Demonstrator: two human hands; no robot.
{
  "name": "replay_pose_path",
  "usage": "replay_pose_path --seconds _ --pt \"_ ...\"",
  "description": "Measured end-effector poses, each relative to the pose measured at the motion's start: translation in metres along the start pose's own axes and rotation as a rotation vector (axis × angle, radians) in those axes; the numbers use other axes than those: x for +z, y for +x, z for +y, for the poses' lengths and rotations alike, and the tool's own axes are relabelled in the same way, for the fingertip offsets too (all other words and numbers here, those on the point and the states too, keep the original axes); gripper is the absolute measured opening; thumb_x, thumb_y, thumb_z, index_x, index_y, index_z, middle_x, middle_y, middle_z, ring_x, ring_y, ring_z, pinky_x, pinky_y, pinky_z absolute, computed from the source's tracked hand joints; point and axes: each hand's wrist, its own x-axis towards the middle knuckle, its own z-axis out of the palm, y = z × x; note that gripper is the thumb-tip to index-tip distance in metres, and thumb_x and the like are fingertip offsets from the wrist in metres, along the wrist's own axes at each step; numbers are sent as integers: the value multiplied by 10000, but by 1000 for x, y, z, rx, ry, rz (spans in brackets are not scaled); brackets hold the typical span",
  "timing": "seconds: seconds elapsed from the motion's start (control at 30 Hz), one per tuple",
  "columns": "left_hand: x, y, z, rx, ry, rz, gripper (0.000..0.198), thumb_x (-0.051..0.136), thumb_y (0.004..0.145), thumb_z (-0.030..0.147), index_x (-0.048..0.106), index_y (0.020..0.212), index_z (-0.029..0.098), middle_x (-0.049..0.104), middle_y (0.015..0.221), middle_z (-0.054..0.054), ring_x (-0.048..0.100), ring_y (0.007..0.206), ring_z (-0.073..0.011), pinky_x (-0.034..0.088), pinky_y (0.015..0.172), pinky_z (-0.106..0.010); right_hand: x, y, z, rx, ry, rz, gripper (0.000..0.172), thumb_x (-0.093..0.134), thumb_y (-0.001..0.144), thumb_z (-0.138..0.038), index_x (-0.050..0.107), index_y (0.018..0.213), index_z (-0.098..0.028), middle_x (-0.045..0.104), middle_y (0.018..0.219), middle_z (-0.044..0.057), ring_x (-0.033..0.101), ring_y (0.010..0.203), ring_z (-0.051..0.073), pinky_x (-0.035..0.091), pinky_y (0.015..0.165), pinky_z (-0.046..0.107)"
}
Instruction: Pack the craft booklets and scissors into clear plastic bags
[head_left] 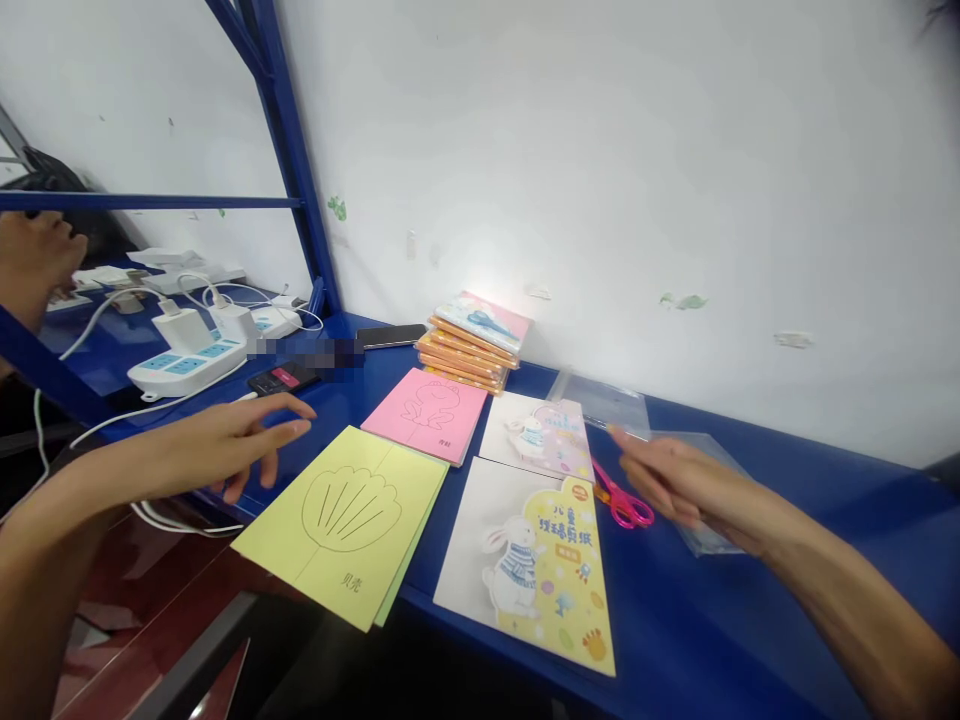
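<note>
two sets look unpacked and laid out on the blue table (817,510). on the left, a yellow sheet (337,535) with a shell outline lies near the edge, with a green sheet (411,565) peeking out beneath it; a pink sheet (427,415) with a frog outline lies just beyond. on the right, a yellow-and-white cover (525,570) lies near and a pink-and-white cover (536,432) far, both with rabbits. that much seems done. what seems left is the stack of packs (472,345) at the far side by the wall, looking wrapped, and the drawn outlines, which show no cuts.

the left hand (259,445) hangs over the left side, fingers loosely spread, nothing seen in its grip. the right hand (664,475) is blurred, fingers close together, beside a clear sleeve (619,398) and above a flat plastic bag (709,543); whether it pinches either, i cannot tell. pink scissors (631,508) lie just left of it, seemingly unused.
</note>
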Motion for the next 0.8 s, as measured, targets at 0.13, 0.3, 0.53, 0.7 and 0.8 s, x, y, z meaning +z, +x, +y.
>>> replay_pose_path --seconds 0.13,0.3,0.53,0.7,0.8 --pt "8 29 1 95 114 72 443 368 965 604 571 873 222 576 556 46 578 449 -153 474 510 -255 -18 4 2 -142 505 244 588 590 984 -476 457 480 -205 280 394 -75 219 382 66 314 411 195" --pt "39 49 15 95 340 255 364 346 974 479 542 801 225 622 666 -28 626 638 -229 371 586 -294 -33 9 5 -154 1040 394 494 517 999 -235 425 515 -201 267 399 -80 216 346 60 267 336 197" --pt "61 52 19 104 541 290 421 269 992 493 592 875 250 712 775 -98 677 752 -321 314 587 -328 -28 14 3 -148 1124 455 511 444 1023 -202 392 515 -198 278 366 -76 245 303 45 254 300 195" --pt "59 53 19 94 574 292 416 256 996 479 579 866 251 724 777 -97 694 774 -321 325 585 -327 -24 15 2 -168 1108 447 510 448 1025 -201 411 517 -194 286 367 -78 251 301 40 260 299 191" --pt "59 54 18 92 582 290 416 253 1000 479 574 870 249 726 783 -98 700 776 -320 329 584 -330 -24 15 2 -174 1098 445 514 438 1030 -202 414 516 -192 287 367 -78 251 302 39 262 299 188"
